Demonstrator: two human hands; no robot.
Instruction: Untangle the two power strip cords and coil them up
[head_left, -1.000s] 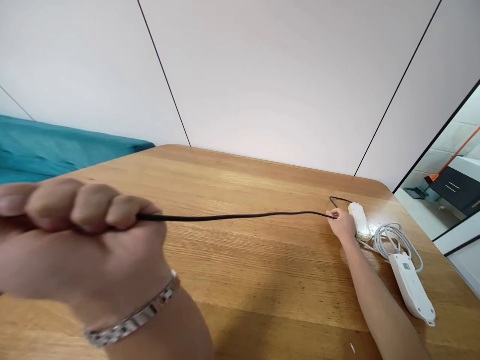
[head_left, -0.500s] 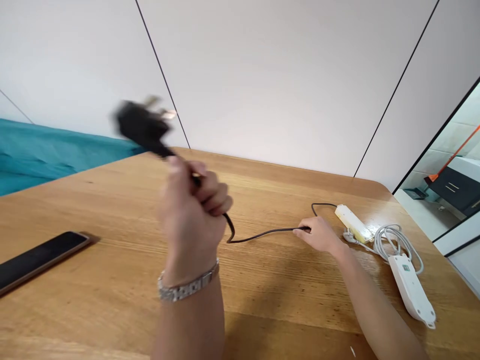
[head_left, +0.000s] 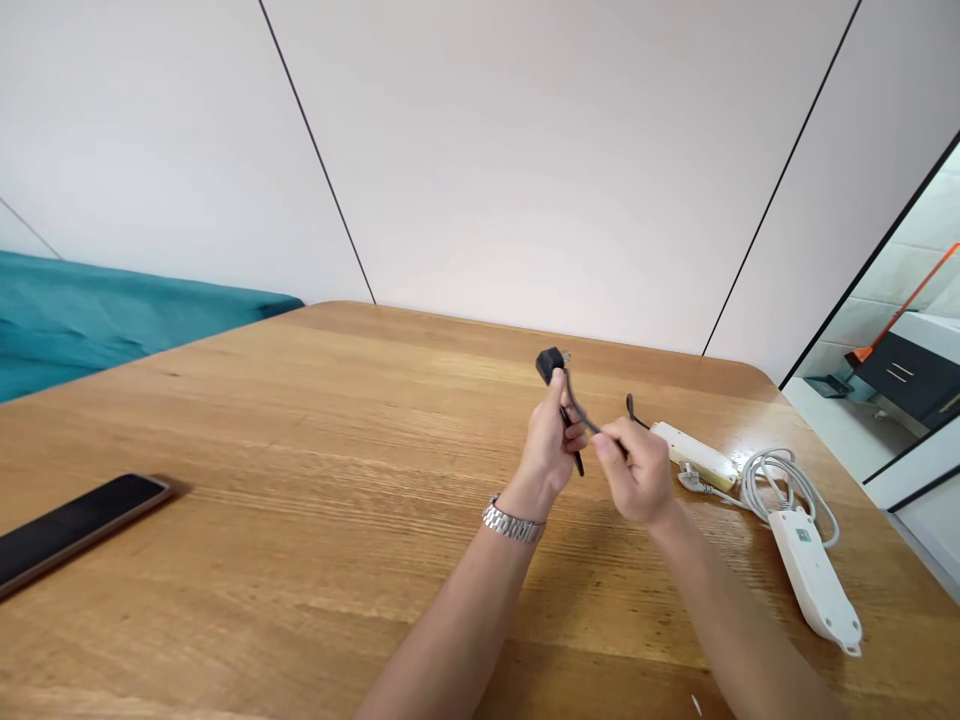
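Note:
My left hand (head_left: 550,440) is closed around a thin black cable just below its black plug (head_left: 550,364), which sticks up above my fingers. A metal watch band sits on that wrist. My right hand (head_left: 636,468) pinches the same black cable (head_left: 583,414) right beside the left hand, a little above the wooden table (head_left: 300,480). The cable runs on to a small cream power strip (head_left: 694,456) lying behind my right hand.
A larger white power strip (head_left: 814,574) with a coiled grey cord (head_left: 780,476) lies at the right. A dark phone (head_left: 71,525) rests near the left edge. Teal fabric (head_left: 112,310) lies beyond the table's far left.
My left hand has moved right and away from the camera with the plug end. My right hand slid left along the cable, so both hands now meet over the middle of the table.

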